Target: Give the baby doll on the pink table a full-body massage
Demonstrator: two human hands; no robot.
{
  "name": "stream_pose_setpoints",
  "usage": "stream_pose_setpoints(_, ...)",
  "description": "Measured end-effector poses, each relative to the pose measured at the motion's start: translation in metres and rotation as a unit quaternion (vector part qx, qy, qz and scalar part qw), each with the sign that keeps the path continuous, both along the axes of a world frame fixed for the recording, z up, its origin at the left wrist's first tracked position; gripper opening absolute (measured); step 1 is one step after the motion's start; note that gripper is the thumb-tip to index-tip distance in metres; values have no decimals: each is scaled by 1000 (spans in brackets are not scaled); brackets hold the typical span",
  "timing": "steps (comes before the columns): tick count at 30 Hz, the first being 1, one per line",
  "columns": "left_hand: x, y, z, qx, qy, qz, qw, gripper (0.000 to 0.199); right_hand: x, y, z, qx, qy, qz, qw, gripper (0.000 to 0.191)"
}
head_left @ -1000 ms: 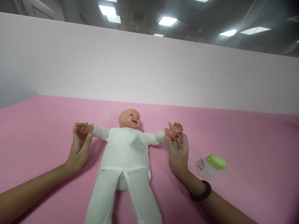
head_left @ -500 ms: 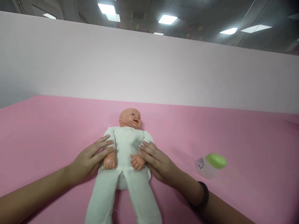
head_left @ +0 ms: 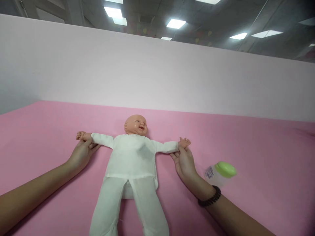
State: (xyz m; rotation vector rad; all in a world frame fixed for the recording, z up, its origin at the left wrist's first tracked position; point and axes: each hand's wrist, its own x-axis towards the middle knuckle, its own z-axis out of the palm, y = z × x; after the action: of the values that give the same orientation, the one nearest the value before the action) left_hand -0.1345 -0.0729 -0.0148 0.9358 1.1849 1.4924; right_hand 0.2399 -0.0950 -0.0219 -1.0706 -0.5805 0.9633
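A baby doll (head_left: 131, 157) in a white cloth suit lies on its back, its arms stretched out to both sides. My left hand (head_left: 82, 154) grips the doll's forearm near the wrist at the left of the view. My right hand (head_left: 184, 162) holds the other forearm just below the doll's small hand, with a dark beaded bracelet (head_left: 209, 196) on my wrist. A baby bottle with a green cap (head_left: 220, 173) lies on its side just beyond my right hand, apart from it.
The doll lies on a pink mat (head_left: 258, 147) that runs to a tall white wall panel (head_left: 157, 72). Ceiling lights and a dark ceiling show above the panel. The doll's legs run off the bottom of the view.
The doll's arms were folded over its belly half a second ago and now stretch outward. My hands have moved apart with them. The bottle has barely moved.
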Motion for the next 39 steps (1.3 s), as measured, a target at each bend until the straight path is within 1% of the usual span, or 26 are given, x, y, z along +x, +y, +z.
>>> stream_pose_setpoints(3, -2, 3, 0, -36, -29, 22, 999, 13, 3, 4, -4, -24, 12, 7, 1000, 53)
stream_pose_setpoints(6, 1, -3, 2, -9, -6, 17, 1000, 17, 0, 0, 0, -17, -17, 1, 1000, 59)
stream_pose_setpoints(8, 6, -11, 2, 23, 55, 27, 998, 30, -5, -6, 3, 20, -75, -8, 997, 62)
stream_pose_setpoints(10, 11, -20, 2, 76, 152, 39, 985, 41, -11, -13, 5, 107, -175, 2, 979, 60)
stream_pose_setpoints(11, 13, -24, 1, 114, 205, 37, 971, 45, -13, -16, 5, 166, -234, 14, 958, 57)
stream_pose_setpoints(12, 14, -29, 0, 159, 259, 27, 952, 46, -16, -19, 4, 224, -297, 29, 928, 54)
stream_pose_setpoints(13, 16, -33, -2, 205, 312, 10, 928, 46, -17, -22, 2, 276, -362, 45, 889, 53)
stream_pose_setpoints(15, 17, -39, -5, 287, 415, -45, 862, 43, -20, -26, -2, 352, -491, 83, 793, 55)
stream_pose_setpoints(17, 17, -44, -8, 347, 500, -103, 786, 42, -22, -29, -5, 387, -602, 114, 689, 56)
stream_pose_setpoints(18, 18, -46, -9, 366, 530, -120, 755, 43, -23, -30, -5, 393, -641, 123, 647, 54)
stream_pose_setpoints(19, 18, -47, -9, 383, 550, -125, 732, 45, -23, -31, -6, 395, -668, 127, 617, 52)
stream_pose_setpoints(20, 18, -48, -9, 395, 563, -121, 716, 47, -24, -32, -5, 394, -686, 127, 598, 49)
stream_pose_setpoints(21, 19, -48, -9, 404, 568, -113, 708, 48, -24, -32, -5, 391, -696, 124, 589, 48)
stream_pose_setpoints(23, 19, -48, -9, 416, 568, -102, 703, 50, -24, -32, -5, 384, -703, 126, 585, 48)
stream_pose_setpoints(26, 18, -47, -10, 416, 557, -103, 712, 51, -24, -32, -6, 382, -695, 136, 595, 52)
stream_pose_setpoints(27, 18, -47, -11, 409, 551, -105, 719, 51, -24, -32, -6, 383, -683, 141, 605, 53)
stream_pose_setpoints(28, 18, -47, -12, 401, 543, -107, 730, 50, -24, -32, -7, 383, -665, 147, 624, 55)
stream_pose_setpoints(29, 18, -47, -12, 389, 528, -105, 747, 49, -24, -32, -7, 381, -639, 151, 651, 56)
stream_pose_setpoints(30, 18, -46, -11, 372, 506, -97, 772, 47, -25, -32, -7, 374, -603, 153, 687, 57)
stream_pose_setpoints(31, 19, -45, -10, 350, 475, -83, 803, 45, -25, -31, -6, 364, -558, 149, 731, 56)
stream_pose_setpoints(33, 20, -42, -6, 287, 381, -44, 878, 43, -24, -28, -4, 322, -443, 115, 828, 51)
stream_pose_setpoints(35, 20, -35, -1, 203, 267, -5, 942, 45, -21, -23, -1, 240, -312, 61, 917, 50)
stream_pose_setpoints(36, 20, -30, 2, 159, 209, 8, 965, 45, -18, -20, 1, 187, -245, 37, 951, 52)
stream_pose_setpoints(37, 18, -25, 4, 117, 150, 13, 982, 44, -15, -16, 2, 131, -181, 20, 974, 57)
stream_pose_setpoints(38, 16, -20, 5, 78, 97, 13, 992, 42, -11, -12, 2, 78, -123, 13, 989, 60)
stream_pose_setpoints(39, 13, -15, 5, 46, 52, 7, 998, 39, -8, -8, 2, 36, -73, 11, 997, 62)
